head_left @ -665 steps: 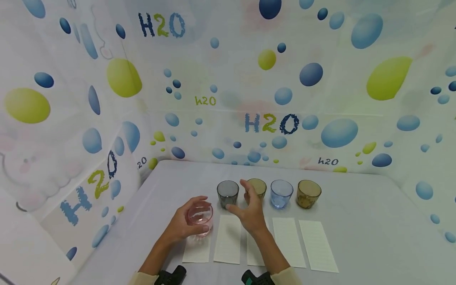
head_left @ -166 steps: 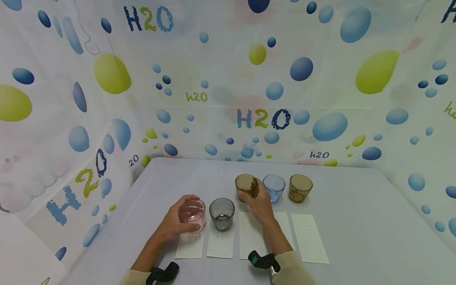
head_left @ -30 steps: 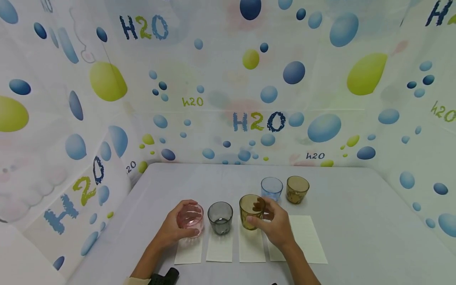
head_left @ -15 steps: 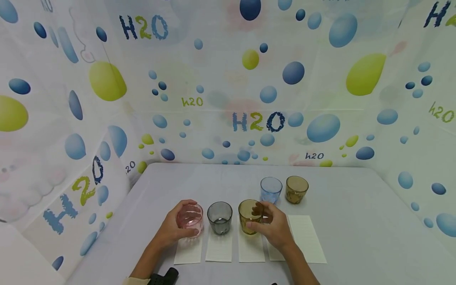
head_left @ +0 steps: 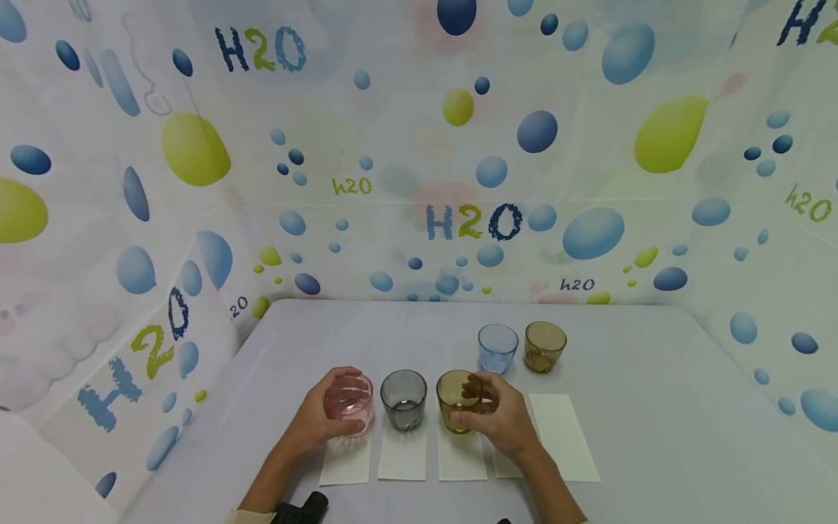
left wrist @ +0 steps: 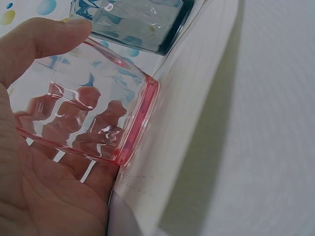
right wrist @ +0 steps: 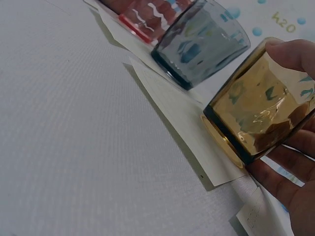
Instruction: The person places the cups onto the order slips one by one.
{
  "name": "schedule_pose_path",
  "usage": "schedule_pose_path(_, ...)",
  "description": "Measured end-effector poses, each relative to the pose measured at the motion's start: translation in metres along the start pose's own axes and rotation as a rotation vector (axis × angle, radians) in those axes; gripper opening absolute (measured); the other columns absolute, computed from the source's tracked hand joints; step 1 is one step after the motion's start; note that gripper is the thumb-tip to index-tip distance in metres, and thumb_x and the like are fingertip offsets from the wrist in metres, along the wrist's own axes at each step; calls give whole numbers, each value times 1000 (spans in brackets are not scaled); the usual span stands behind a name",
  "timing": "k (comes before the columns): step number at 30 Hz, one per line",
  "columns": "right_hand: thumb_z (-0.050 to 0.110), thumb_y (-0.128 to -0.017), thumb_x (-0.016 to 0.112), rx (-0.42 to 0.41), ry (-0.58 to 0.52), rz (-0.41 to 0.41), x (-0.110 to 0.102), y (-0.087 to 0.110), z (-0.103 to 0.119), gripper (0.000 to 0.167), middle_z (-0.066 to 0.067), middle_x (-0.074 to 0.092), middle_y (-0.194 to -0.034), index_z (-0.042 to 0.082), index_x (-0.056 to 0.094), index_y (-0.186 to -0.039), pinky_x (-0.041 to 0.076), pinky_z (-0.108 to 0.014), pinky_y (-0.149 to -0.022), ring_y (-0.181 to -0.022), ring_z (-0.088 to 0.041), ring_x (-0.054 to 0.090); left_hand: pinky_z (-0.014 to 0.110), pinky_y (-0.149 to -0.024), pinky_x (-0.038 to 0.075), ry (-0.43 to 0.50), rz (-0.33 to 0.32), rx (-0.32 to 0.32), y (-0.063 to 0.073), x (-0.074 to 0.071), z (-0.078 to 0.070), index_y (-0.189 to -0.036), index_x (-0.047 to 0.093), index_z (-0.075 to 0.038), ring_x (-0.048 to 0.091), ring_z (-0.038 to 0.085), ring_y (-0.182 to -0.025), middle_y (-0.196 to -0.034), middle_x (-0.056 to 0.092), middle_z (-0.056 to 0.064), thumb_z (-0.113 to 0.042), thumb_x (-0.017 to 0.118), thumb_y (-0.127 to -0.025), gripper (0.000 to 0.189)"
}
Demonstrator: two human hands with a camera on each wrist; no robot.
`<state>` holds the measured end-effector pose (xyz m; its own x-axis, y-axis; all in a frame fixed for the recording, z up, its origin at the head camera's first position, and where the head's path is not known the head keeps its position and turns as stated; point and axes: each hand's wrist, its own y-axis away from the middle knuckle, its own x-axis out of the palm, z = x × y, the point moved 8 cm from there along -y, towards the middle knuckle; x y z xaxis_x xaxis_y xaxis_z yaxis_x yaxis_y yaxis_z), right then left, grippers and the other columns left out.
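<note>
As the amber glass tumbler [head_left: 455,397], gripped by the right hand [head_left: 507,418], was lowered to the third cream paper slip [head_left: 462,460], a row of three was formed, the clear pink glass tumbler [head_left: 349,400] being held by the left hand [head_left: 317,416]

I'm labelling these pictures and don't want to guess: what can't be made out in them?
- Head view: much of the fourth paper slip, hidden by the right hand and forearm.
- Head view: any writing on the rightmost slip, too faint and small to read.
- Left wrist view: part of the gray glass, cut off by the top edge.
- Right wrist view: part of the held amber glass, cut off by the right edge.
</note>
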<state>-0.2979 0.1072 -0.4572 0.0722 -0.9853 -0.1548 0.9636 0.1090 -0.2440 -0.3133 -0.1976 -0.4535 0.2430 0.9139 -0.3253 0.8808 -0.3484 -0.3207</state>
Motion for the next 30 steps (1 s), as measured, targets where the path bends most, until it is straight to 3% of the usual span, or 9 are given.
schedule_pose_path(10,17,-73,91,18,32,22,-1,-2,-3,66,-13,71,-117,3,59,-129,56,-28,-88,-109,-26,67,27,-93,55,17,6,9,-1,1,-1,-140,46,1,65,32,-115,-127,64,19,-6,85,-72,80)
schedule_pose_path(18,22,-71,92,40,71,68,0,-3,-6,66,-10,70,-118,6,58,-126,55,-27,-90,-109,-24,65,28,-93,55,-5,-7,0,0,-1,0,-141,46,1,64,37,-115,-127,64,17,-7,86,-71,80)
schedule_pose_path(30,21,-73,91,48,62,153,3,-4,-9,75,-13,66,-125,7,53,-135,53,-27,-93,-114,-27,63,27,-94,55,-7,-2,13,0,0,-1,-141,45,2,65,33,-115,-127,64,17,-7,85,-72,80)
